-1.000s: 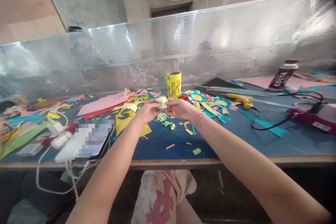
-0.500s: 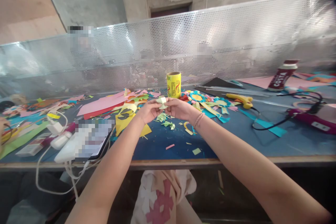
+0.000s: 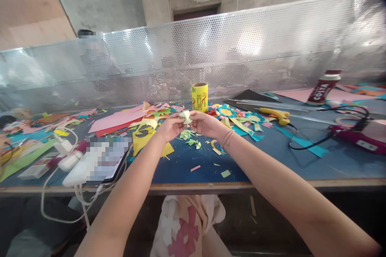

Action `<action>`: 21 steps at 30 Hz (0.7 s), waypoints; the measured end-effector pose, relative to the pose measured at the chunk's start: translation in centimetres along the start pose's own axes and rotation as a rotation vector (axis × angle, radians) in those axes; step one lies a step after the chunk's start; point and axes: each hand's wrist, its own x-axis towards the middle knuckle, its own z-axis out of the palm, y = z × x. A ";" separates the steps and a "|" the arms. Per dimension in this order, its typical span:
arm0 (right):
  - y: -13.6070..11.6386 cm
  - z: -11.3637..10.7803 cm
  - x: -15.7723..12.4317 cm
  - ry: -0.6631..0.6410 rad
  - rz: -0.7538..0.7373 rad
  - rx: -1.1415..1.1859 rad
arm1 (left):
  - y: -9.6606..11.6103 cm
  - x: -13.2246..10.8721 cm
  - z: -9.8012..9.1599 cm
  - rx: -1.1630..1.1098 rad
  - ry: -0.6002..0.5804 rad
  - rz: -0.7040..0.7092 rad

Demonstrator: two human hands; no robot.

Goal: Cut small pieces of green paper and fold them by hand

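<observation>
A small folded pale green paper piece [image 3: 185, 117] is held up above the blue table [image 3: 271, 160], pinched from both sides. My left hand [image 3: 170, 127] grips its left edge with closed fingers. My right hand [image 3: 206, 123] grips its right edge, a bracelet on that wrist. Below the hands lie more pale green paper scraps [image 3: 189, 137]. A yellow roll [image 3: 199, 97] stands upright just behind the hands.
Coloured paper sheets and cuttings [image 3: 120, 120] litter the left and middle. A tablet [image 3: 105, 160] with white cables lies front left. A yellow glue gun [image 3: 276, 115], a bottle [image 3: 322, 87] and a magenta tool [image 3: 358, 138] with black cord sit right. A perforated metal screen [image 3: 271, 52] backs the table.
Both hands stay pinched on the paper piece, which has turned slightly between the fingers. The view has shifted a little.
</observation>
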 end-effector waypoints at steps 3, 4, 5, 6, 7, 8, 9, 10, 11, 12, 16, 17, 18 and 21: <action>0.0 0.1 -0.1 0.027 0.005 0.003 | 0.0 0.1 0.0 0.006 0.027 0.007; -0.1 0.2 -0.1 0.035 0.006 0.002 | 0.0 0.1 0.1 0.012 0.046 0.009; -0.1 0.2 -0.2 0.041 0.008 0.002 | 0.0 0.1 0.1 0.017 0.066 0.010; -0.1 0.2 -0.2 0.046 0.014 0.001 | 0.0 0.0 0.2 0.022 0.086 0.010; -0.2 0.2 -0.2 0.052 0.021 0.002 | 0.0 0.0 0.3 0.026 0.102 0.008; -0.2 0.1 -0.2 0.057 0.031 0.003 | 0.1 -0.1 0.3 0.030 0.115 0.004; -0.2 0.1 -0.2 0.062 0.043 0.003 | 0.1 -0.1 0.3 0.034 0.122 -0.001; -0.2 0.0 -0.2 0.067 0.054 0.004 | 0.1 -0.2 0.3 0.040 0.125 -0.008; -0.2 -0.1 -0.2 0.072 0.063 0.004 | 0.1 -0.2 0.3 0.045 0.126 -0.015; -0.1 -0.2 -0.1 0.074 0.070 0.006 | 0.1 -0.2 0.3 0.051 0.127 -0.023; 0.1 -0.6 0.2 0.079 0.059 0.022 | 0.1 -0.1 0.3 0.063 0.126 -0.040; 0.1 -0.6 0.2 0.086 0.054 0.023 | 0.1 -0.1 0.3 0.063 0.126 -0.043; 0.1 -0.5 0.2 0.093 0.049 0.025 | 0.1 -0.1 0.3 0.063 0.123 -0.043; 0.0 -0.3 0.1 0.100 0.036 0.035 | 0.2 -0.1 0.3 0.060 0.108 -0.047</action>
